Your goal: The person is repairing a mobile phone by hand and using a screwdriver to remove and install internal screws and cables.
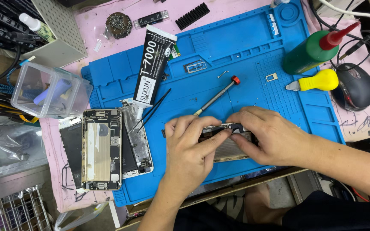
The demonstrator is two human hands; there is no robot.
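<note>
Both my hands rest on a small phone part with a silver metal plate, lying on the blue repair mat near its front edge. My left hand presses its thumb and fingers on the part's top left edge. My right hand grips the top right end. A screwdriver with a red cap lies just above my hands. An opened phone chassis lies at the left on other phone parts.
A black glue tube and black tweezers lie left of centre. A green bottle, a yellow-handled tool and a mouse sit at right. A clear plastic box stands at left.
</note>
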